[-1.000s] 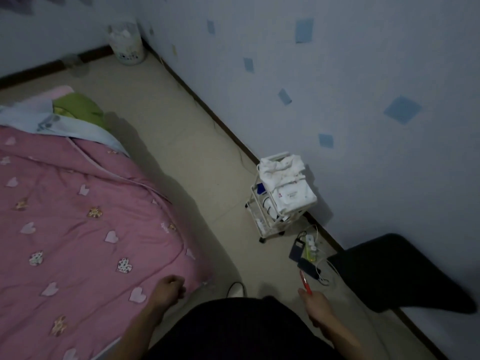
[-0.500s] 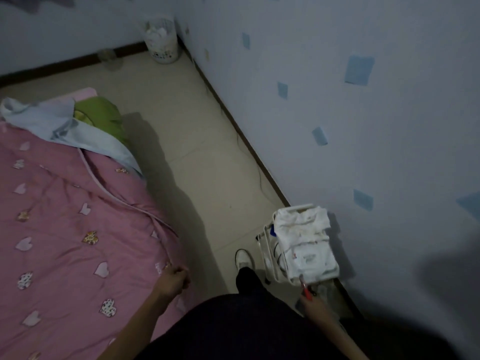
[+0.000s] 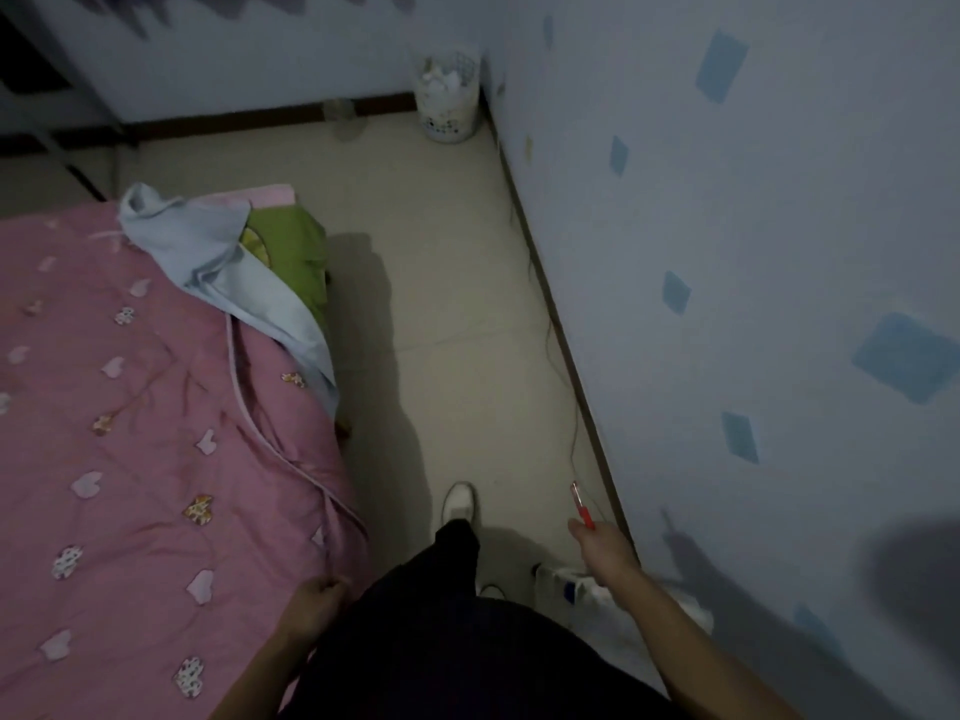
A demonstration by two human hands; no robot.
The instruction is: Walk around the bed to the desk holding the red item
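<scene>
1. Person has walked forward along the wall; the white cart, ahead a second ago, now sits low beside the right arm, mostly hidden.
2. Waste basket appears nearer, more central.
3. Right hand with the red tool has passed the cart.
4. Left hand has slid along the pink quilt edge.
5. White shoe is stepped forward.

Home bedroom, pink quilt, wallpapered wall
</scene>
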